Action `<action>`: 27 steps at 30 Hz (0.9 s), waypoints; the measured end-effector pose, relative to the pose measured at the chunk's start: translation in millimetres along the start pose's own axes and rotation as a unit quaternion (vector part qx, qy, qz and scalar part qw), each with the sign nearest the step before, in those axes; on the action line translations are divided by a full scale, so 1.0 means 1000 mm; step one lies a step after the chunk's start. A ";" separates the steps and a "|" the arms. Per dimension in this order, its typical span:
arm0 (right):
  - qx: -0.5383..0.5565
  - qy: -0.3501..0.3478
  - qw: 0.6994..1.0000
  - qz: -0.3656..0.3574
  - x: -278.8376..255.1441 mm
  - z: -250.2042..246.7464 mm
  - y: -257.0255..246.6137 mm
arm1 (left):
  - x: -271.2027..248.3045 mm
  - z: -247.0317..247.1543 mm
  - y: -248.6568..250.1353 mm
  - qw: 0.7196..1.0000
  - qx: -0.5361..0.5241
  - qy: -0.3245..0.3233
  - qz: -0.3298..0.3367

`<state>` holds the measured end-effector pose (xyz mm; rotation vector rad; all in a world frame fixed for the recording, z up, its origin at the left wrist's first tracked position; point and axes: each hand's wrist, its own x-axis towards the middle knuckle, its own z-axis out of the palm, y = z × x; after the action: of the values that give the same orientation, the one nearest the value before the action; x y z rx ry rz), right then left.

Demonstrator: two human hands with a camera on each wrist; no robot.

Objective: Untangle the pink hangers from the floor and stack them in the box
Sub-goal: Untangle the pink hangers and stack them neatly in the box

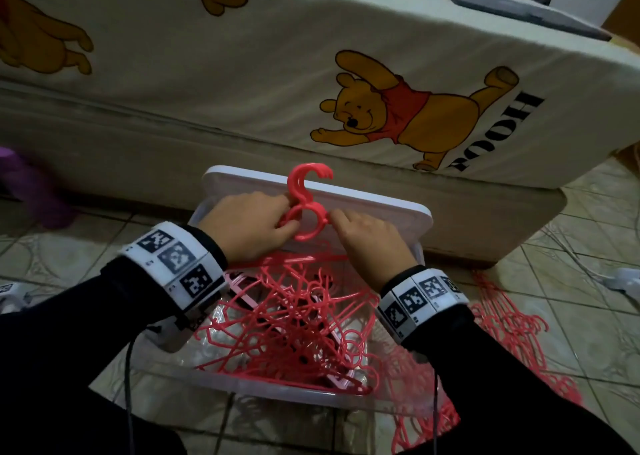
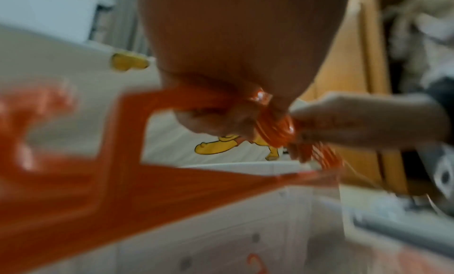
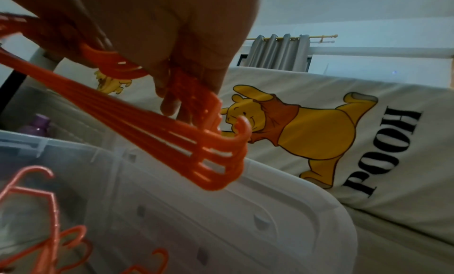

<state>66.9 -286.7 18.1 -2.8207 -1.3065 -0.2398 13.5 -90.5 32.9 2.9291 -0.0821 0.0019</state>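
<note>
Both hands hold a bunch of pink hangers above the clear plastic box; its hooks stick up in front of the white lid. My left hand grips the hook necks from the left. My right hand pinches the same bunch from the right, and the right wrist view shows its fingers round the hangers' stacked ends. A tangle of hangers fills the box. More hangers lie on the floor to the right. The left wrist view is blurred, with hanger bars close to the lens.
A bed with a cartoon-bear sheet stands right behind the box. The lid leans against it. A purple object sits on the tiled floor at left. White cables and a plug lie at right.
</note>
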 end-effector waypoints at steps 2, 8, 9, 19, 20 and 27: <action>0.013 0.006 1.000 0.000 0.003 0.004 -0.002 | 0.001 0.003 0.003 0.994 0.097 0.042 -0.032; 0.140 -0.017 0.980 0.144 0.010 0.011 0.021 | 0.005 0.004 -0.006 0.983 0.144 0.092 -0.066; 0.135 -0.030 0.975 0.175 0.010 0.013 0.029 | 0.005 0.002 -0.009 0.982 0.144 0.102 -0.069; 0.099 -0.292 0.936 0.171 0.002 0.110 0.008 | 0.009 -0.003 -0.012 0.988 0.065 0.119 -0.071; 0.105 -0.294 0.935 0.170 0.003 0.118 0.006 | 0.009 -0.003 -0.012 0.989 0.054 0.116 -0.069; 0.157 -0.329 0.908 0.209 0.011 0.155 -0.004 | 0.008 0.000 -0.017 0.989 0.024 0.131 -0.057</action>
<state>91.0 -262.0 -133.7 -2.8707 -0.6383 0.9111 22.0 -74.2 29.7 2.9473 0.1287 0.3733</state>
